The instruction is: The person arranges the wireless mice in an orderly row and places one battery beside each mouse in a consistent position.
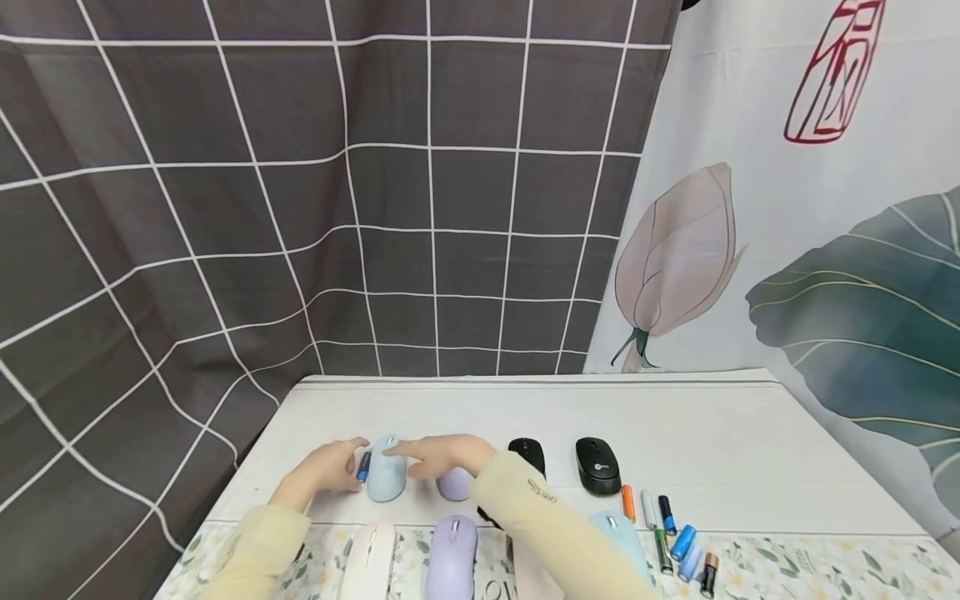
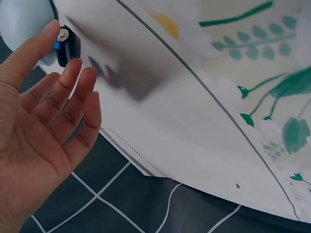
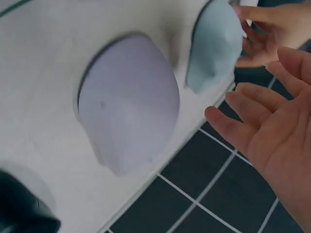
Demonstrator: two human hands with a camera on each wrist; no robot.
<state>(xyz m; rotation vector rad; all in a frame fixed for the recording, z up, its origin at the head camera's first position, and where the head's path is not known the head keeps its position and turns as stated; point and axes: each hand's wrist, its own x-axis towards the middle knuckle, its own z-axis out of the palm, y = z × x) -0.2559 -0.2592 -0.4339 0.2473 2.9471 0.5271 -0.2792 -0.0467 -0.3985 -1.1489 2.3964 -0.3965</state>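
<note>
As only the left wrist view shows, the battery terminal [image 2: 63, 34] is silvery.

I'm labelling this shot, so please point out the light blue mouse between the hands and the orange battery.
Light blue mouse [image 1: 387, 478]: head view, middle of its top shell.
Orange battery [image 1: 628, 504]: head view, middle of its side.

Head view bright, wrist views dimmer — soft shadow across the white mat [image 2: 184, 138]

Left hand [image 1: 324, 468], right hand [image 1: 444, 455] bare. Left sleeve [image 1: 258, 546], right sleeve [image 1: 551, 533] pale yellow; dark lettering [image 1: 542, 490] runs along the latter.
</note>
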